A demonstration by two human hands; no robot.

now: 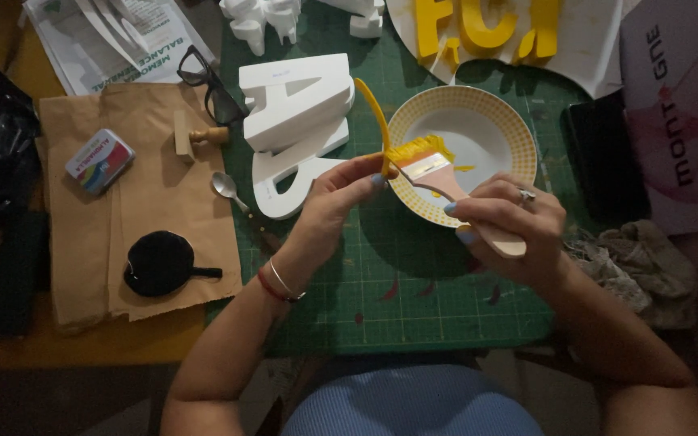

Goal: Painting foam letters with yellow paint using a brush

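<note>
Two hands work a paint-loaded brush over a bowl on a green cutting mat.

A small colourful tin [99, 161] lies on brown paper [135, 202] at the left; thick white foam letters [296, 129] sit beside it; the left hand [341, 194] pinches the yellow bristles; the right hand [510, 222] grips the wooden-handled flat brush [446, 182], closed round its handle, above the white bowl with a yellow-patterned rim [510, 133]; a crumpled grey rag [648, 270] lies at the right.

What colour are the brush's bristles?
Yellow with paint, on the brush; head view, the only one.
</note>
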